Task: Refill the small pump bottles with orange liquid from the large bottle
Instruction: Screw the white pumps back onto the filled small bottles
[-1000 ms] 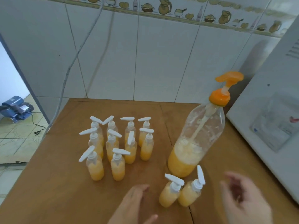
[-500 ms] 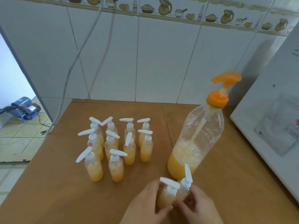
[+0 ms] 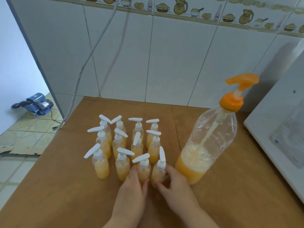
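Several small clear pump bottles [image 3: 120, 140] with white pumps stand in rows on the brown table [image 3: 65, 186], each part full of orange liquid. My left hand [image 3: 133, 186] grips one small bottle [image 3: 144, 168] at the front of the group. My right hand [image 3: 176, 185] grips another small bottle [image 3: 159, 171] right beside it. Both stand upright on the table, touching the front row. The large clear bottle [image 3: 209, 145] with an orange pump stands to the right, orange liquid and foam in its lower third.
A white appliance [image 3: 279, 129] fills the right edge of the table. A tiled wall [image 3: 164, 63] rises behind, with a grey cable [image 3: 85, 63] hanging down it. A blue machine [image 3: 36, 103] sits on the floor at left.
Both hands closed round the two near bottles and slid them forward and left, up against the front row of the group.
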A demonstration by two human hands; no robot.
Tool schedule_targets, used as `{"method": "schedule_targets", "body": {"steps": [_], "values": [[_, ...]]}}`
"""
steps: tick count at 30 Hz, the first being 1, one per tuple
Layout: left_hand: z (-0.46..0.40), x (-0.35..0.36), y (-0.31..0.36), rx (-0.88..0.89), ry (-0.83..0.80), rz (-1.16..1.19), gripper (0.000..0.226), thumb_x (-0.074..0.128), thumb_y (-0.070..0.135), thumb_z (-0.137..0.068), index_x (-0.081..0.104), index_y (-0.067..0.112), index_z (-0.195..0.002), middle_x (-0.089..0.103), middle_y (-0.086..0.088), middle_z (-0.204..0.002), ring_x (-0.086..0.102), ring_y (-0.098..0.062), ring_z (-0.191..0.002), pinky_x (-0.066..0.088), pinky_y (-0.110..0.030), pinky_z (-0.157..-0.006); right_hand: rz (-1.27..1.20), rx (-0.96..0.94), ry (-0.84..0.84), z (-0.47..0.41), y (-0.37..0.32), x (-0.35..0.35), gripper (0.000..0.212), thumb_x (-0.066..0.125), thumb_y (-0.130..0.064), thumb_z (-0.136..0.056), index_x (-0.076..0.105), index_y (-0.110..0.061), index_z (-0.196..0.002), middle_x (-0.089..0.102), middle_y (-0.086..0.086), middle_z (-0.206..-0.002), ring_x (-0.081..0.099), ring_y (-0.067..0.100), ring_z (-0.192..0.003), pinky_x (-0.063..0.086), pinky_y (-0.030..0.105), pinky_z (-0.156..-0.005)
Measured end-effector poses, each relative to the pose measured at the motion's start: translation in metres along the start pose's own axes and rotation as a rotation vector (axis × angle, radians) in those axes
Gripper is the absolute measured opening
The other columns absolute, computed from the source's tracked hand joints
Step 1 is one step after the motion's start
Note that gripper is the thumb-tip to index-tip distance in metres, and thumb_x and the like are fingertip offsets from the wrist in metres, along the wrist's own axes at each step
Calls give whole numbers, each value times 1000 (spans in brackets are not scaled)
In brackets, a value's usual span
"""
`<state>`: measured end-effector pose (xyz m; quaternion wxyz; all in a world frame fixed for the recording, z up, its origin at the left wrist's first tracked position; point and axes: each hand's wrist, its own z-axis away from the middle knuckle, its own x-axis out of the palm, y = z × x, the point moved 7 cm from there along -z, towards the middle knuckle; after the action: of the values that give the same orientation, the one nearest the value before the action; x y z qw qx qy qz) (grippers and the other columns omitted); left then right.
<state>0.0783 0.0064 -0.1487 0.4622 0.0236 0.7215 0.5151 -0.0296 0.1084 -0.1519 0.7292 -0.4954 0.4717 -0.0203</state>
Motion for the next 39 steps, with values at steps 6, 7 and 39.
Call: {"method": "schedule_targets", "body": {"steps": [6, 7, 39], "values": [[0, 2, -6, -63, 5, 2, 34, 52, 32, -93, 42, 20, -124, 59, 1, -108, 59, -20, -100, 44, -28, -81, 23, 12, -11, -6, -10, 2, 47, 66, -27, -82, 49, -38, -124, 55, -19, -113, 53, -1, -100, 43, 16, -90], [0, 1, -5, -64, 9, -4, 32, 52, 32, -93, 42, 20, -122, 59, 1, -106, 59, -20, -99, 44, -28, -79, 31, 23, -7, -6, -10, 3, 47, 65, -28, -82, 48, -37, -125, 54, -19, -114, 53, 1, -101, 43, 18, -91], [-49, 20, 174, 303, -347, 247, 82, 73, 47, -72, 23, 36, -136, 42, 11, -137, 44, -6, -123, 42, -35, -103, -360, 230, 406, 16, 69, -58, 96, 81, -25, -69, 25, -29, -147, 47, -7, -140, 47, 13, -127, 41, 40, -105]]}}
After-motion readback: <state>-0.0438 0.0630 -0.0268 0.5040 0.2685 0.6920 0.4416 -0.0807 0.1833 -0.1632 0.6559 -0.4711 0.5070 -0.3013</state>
